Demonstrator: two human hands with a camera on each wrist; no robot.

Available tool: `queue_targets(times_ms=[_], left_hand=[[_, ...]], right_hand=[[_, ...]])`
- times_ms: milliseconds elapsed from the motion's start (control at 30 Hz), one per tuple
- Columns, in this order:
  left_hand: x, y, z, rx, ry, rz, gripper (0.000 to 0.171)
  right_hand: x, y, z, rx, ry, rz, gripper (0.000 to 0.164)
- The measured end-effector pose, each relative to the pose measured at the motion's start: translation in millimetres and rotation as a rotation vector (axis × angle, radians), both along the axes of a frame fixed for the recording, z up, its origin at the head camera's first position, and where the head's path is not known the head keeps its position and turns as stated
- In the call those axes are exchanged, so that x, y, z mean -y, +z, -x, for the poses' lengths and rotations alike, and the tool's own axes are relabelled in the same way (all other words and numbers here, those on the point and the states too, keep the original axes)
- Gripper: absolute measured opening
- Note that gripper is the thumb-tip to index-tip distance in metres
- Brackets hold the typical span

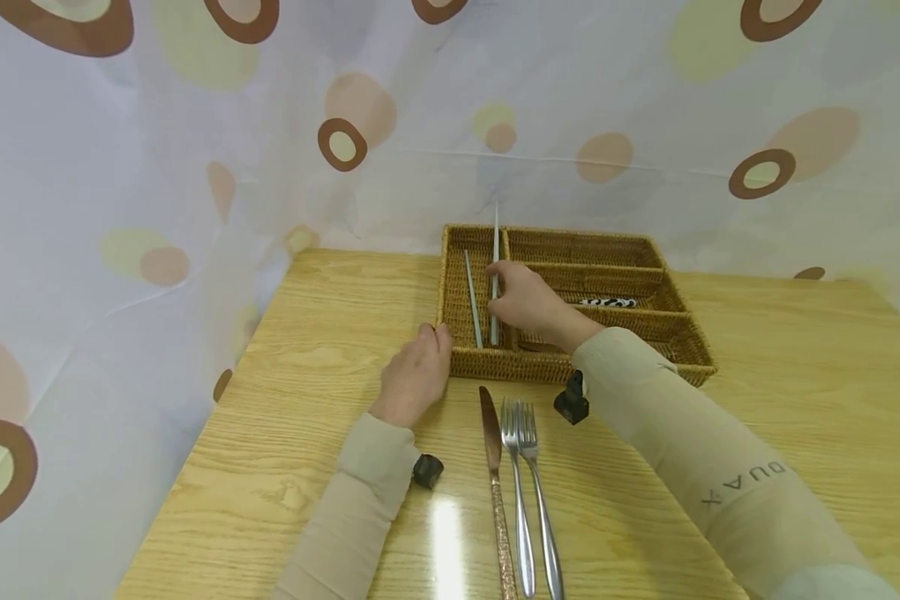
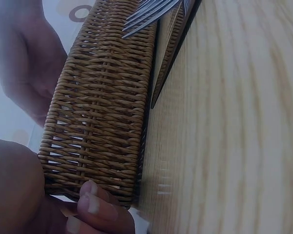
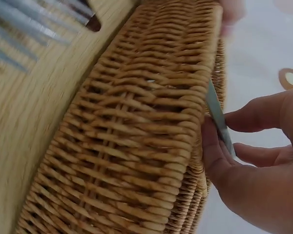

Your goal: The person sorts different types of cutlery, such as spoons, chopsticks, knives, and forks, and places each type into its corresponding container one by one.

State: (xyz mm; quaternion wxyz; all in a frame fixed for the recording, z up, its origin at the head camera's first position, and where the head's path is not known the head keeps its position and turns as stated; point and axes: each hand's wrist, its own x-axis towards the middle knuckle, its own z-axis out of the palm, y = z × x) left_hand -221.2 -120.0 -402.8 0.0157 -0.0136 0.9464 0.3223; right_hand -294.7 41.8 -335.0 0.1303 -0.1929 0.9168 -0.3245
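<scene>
A wicker cutlery tray [image 1: 540, 367] with several compartments sits at the back of the table. My left hand [image 1: 416, 377] grips its front left corner; in the left wrist view the fingertips [image 2: 95, 204] curl against the woven wall. Between thumb and fingers, my right hand [image 1: 521, 296] pinches a pale chopstick [image 1: 496, 242] over the tray's left compartment, its far end sticking up past the back rim. The right wrist view shows that chopstick [image 3: 215, 107] beside the woven rim. A second pale chopstick [image 1: 473, 300] leans inside the same compartment, to the left.
In front of the tray lie a copper-coloured knife [image 1: 492, 442] and two silver forks [image 1: 521, 492], side by side. A black-and-white patterned piece [image 1: 607, 302] lies in the tray's middle right compartment. A spotted cloth [image 1: 420, 192] hangs behind the table.
</scene>
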Motion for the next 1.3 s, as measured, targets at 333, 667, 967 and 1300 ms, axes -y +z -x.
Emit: queue_targets(times_ms=[333, 667, 967, 1300], left_hand=[[-0.4, -2.3, 0.8, -0.023, 0.000, 0.034, 0.049], [-1.0, -2.0, -0.1, -0.008, 0.011, 0.029, 0.047], [-4.4, -1.4, 1.7, -0.029, 0.004, 0.029, 0.047], [-3.0, -0.1, -0.2, -0.014, 0.015, 0.036, 0.046]], right_hand=[[29.5, -9.2, -0.3, -0.100, 0.099, -0.380, 0.047], [51.6, -17.9, -0.6, -0.018, 0.093, -0.545, 0.025], [48.0, -20.9, -2.6, -0.076, 0.110, -0.600, 0.023], [29.3, -21.9, -38.3, -0.568, 0.122, -0.360, 0.032]])
